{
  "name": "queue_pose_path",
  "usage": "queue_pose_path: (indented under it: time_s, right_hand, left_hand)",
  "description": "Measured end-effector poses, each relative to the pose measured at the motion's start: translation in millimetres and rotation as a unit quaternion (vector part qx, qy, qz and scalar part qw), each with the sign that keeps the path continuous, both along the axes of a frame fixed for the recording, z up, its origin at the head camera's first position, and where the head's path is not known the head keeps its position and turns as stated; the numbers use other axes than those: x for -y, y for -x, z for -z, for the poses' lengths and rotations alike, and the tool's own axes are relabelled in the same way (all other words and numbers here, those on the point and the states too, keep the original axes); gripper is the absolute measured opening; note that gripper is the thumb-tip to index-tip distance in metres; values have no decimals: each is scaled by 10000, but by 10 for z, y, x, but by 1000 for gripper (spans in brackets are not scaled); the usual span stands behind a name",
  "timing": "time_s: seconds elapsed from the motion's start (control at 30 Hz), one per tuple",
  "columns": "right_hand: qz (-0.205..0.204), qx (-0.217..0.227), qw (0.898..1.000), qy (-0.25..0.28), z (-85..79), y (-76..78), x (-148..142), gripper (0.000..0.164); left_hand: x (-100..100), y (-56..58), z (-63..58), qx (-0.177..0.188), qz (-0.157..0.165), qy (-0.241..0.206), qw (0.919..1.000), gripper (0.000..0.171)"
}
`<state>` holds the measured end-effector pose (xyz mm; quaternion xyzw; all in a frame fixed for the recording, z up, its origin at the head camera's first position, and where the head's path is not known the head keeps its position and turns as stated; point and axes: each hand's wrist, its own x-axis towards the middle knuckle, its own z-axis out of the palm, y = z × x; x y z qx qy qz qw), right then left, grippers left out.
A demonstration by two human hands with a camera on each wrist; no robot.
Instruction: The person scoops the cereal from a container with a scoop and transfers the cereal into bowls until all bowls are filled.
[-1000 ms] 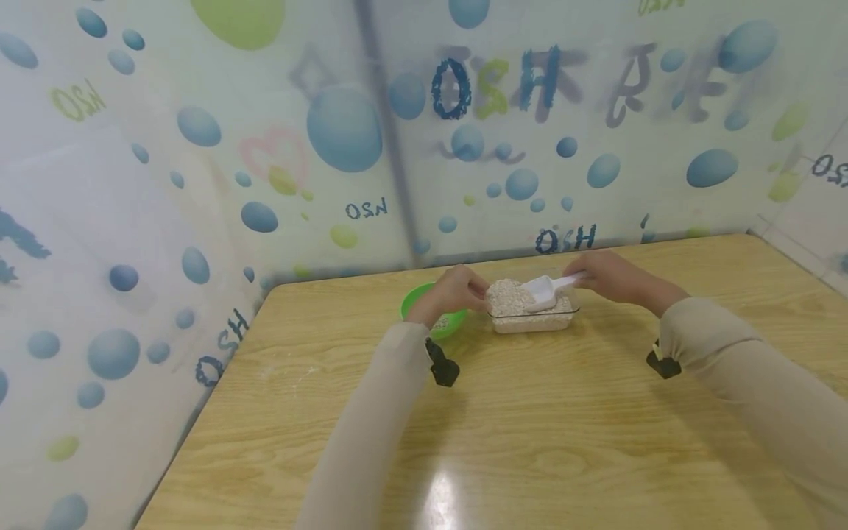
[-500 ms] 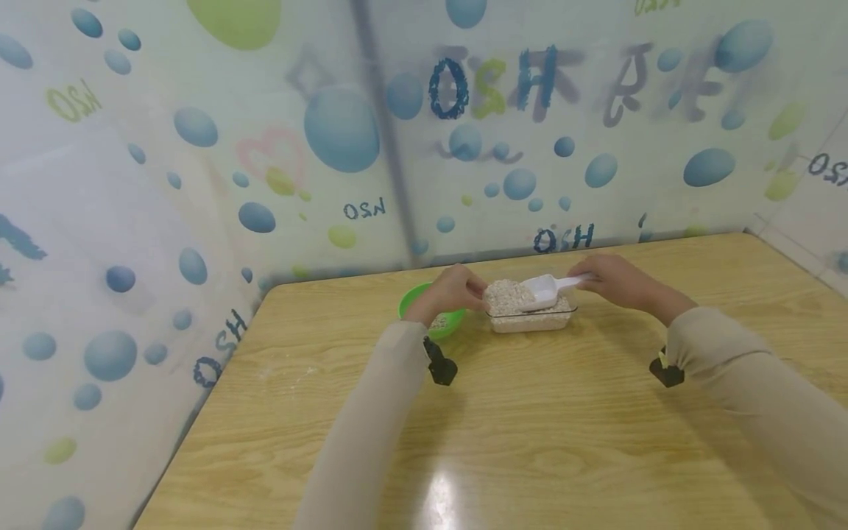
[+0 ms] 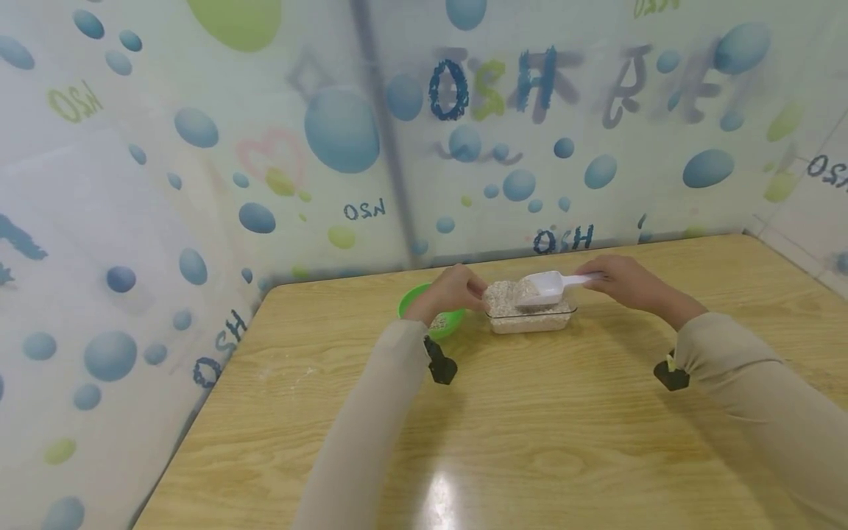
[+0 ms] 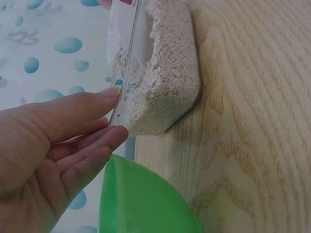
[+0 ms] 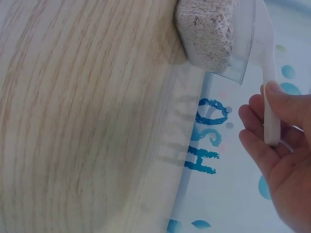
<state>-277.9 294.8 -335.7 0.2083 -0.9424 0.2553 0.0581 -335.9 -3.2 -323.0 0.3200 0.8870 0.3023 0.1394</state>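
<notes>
A clear rectangular container (image 3: 531,324) full of oat flakes (image 4: 172,63) stands near the back of the table. My left hand (image 3: 455,289) pinches its left rim between thumb and fingertips, as the left wrist view shows. My right hand (image 3: 619,281) holds a white scoop (image 3: 548,287) by its handle (image 5: 270,111), thumb on one side and fingers on the other. The scoop lies over the container with oats in its mouth. A green bowl (image 4: 146,199) stands just left of the container, partly hidden by my left hand; some flakes show inside it.
The wooden table (image 3: 530,434) reaches back to a wall (image 3: 278,147) printed with blue and green drops. Another wall closes off the left side. A black strap mount (image 3: 440,364) hangs below my left wrist.
My right hand has drawn the scoop to the right and slightly up over the oats, and its bowl has tilted. My left hand stays on the container's rim.
</notes>
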Motion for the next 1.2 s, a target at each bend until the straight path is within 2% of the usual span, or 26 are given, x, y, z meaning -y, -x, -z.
queue_pose_path:
  time_s: [0.1, 0.3, 0.43, 0.5, 0.6, 0.7, 0.83, 1.07, 1.2]
  right_hand:
    - [15, 65, 9999, 105, -8, -1, 11, 26]
    - [23, 135, 9996, 254, -8, 6, 40, 26]
    - [17, 79, 9996, 284, -26, 0, 57, 26]
    - [17, 48, 9995, 312, -43, -3, 67, 25]
    - [21, 10, 9994, 335, -66, -6, 82, 25]
    - [-5, -10, 9994, 352, -84, -5, 94, 25]
    - [-64, -61, 9994, 346, -96, 14, 102, 26]
    - [-329, -162, 9981, 503, -118, 54, 144, 26]
    - [-443, -154, 9974, 546, -146, 48, 187, 26]
  left_hand:
    - [11, 2, 0, -10, -8, 48, 10000, 22]
    - [36, 9, 10, -115, 118, -24, 9999, 16]
    - [60, 12, 4, -227, 341, -67, 9991, 38]
    - [83, 15, 3, -272, 357, -118, 9989, 41]
    - [126, 6, -9, -313, 223, -120, 9992, 36]
    - [180, -12, -34, -237, -22, -115, 9997, 12]
    - [246, -22, -81, -115, -233, -195, 9995, 41]
    - [359, -31, -147, 55, -387, -310, 9988, 42]
    - [437, -31, -155, 31, -431, -317, 9986, 43]
